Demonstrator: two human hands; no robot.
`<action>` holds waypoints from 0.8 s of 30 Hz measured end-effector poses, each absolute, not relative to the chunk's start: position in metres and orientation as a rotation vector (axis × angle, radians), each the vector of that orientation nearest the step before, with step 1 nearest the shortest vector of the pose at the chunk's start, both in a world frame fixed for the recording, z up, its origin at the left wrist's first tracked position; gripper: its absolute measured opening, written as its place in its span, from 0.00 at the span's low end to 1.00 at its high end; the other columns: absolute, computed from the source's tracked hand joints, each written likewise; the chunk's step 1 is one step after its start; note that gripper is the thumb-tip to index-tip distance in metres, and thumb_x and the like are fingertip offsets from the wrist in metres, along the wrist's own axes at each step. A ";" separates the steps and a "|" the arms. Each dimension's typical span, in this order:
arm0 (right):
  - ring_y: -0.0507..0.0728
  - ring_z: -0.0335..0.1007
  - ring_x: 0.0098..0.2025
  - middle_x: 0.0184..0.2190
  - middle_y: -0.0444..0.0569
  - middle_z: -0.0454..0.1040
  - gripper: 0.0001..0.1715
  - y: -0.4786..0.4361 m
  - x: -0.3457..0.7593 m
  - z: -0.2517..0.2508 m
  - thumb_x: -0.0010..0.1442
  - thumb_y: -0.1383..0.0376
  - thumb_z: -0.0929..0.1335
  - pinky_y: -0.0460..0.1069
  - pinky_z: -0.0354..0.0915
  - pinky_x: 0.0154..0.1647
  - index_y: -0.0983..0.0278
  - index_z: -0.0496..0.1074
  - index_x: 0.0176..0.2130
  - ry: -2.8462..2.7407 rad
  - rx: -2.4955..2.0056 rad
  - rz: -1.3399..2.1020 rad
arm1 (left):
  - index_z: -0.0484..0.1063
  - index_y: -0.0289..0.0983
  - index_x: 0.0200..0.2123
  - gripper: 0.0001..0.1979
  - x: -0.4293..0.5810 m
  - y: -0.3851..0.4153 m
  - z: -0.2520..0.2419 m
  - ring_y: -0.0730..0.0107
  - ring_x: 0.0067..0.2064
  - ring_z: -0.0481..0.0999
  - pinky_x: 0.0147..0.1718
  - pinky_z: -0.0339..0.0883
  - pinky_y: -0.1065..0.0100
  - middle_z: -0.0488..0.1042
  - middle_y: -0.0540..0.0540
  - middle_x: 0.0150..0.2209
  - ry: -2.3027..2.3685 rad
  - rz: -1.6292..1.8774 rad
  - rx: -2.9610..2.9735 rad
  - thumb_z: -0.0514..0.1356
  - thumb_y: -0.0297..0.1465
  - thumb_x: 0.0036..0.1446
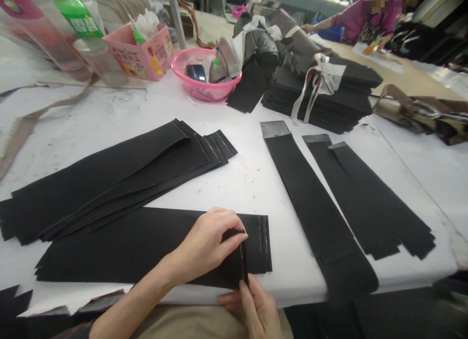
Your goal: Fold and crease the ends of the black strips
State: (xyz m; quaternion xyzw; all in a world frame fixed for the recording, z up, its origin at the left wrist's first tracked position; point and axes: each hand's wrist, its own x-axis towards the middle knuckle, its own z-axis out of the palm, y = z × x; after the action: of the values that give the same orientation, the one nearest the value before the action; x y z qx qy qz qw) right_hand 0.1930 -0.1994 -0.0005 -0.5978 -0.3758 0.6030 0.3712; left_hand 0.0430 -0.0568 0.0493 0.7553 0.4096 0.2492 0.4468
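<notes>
Both hands work at the near end of a black fabric strip (164, 268) on the white table. My left hand (210, 244) pinches the far corner of its end between thumb and fingers. Lower down, my right hand (258, 305) grips the near corner of the same end. A pale line runs along that edge. Under it, more black strips extend to the right, their ends (263, 246) marked with similar pale lines. Beyond my left hand lies a fanned stack of black strips (109, 168), the top one curling up.
Right of my hands lie a long black strip (310, 193) overhanging the near edge and a shorter pile (380, 197). Behind are a pink basin (204, 91), a pink box (141, 59), a tied black bundle (281, 93) and a bottle (78, 17). A person (380, 22) is at the far right.
</notes>
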 end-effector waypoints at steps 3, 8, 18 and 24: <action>0.59 0.79 0.36 0.38 0.54 0.80 0.29 -0.208 0.199 -0.006 0.67 0.44 0.59 0.50 0.74 0.37 0.62 0.72 0.47 -0.952 -1.457 1.793 | 0.69 0.39 0.34 0.05 0.045 -0.046 0.047 0.69 0.37 0.69 0.41 0.59 0.67 0.71 0.53 0.33 1.064 0.529 1.932 0.59 0.31 0.64; 0.54 0.76 0.26 0.31 0.48 0.79 0.26 -0.225 0.219 -0.014 0.67 0.46 0.59 0.45 0.72 0.29 0.59 0.74 0.48 -1.144 -1.663 1.434 | 0.69 0.38 0.36 0.03 0.052 -0.033 0.035 0.66 0.38 0.70 0.40 0.62 0.65 0.71 0.51 0.35 1.107 0.407 2.100 0.58 0.30 0.64; 0.54 0.71 0.42 0.41 0.47 0.73 0.14 -0.175 0.267 0.002 0.70 0.60 0.62 0.45 0.65 0.43 0.58 0.72 0.51 -1.755 -1.859 0.451 | 0.69 0.36 0.48 0.13 0.071 -0.042 0.008 0.58 0.47 0.68 0.47 0.66 0.57 0.70 0.44 0.44 1.231 0.378 2.447 0.62 0.26 0.60; 0.53 0.70 0.41 0.41 0.47 0.70 0.16 -0.168 0.258 -0.009 0.70 0.61 0.62 0.46 0.65 0.41 0.55 0.71 0.55 -1.865 -1.859 0.368 | 0.70 0.34 0.48 0.10 0.071 -0.052 -0.005 0.58 0.53 0.67 0.53 0.64 0.56 0.71 0.41 0.48 1.001 0.588 2.635 0.53 0.26 0.67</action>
State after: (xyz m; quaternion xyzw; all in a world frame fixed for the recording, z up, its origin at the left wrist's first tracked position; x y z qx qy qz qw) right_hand 0.2581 -0.1678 -0.0092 -0.6788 -0.6812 0.1344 0.2391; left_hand 0.0715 -0.0523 -0.0046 0.9073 0.3446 0.2026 0.1307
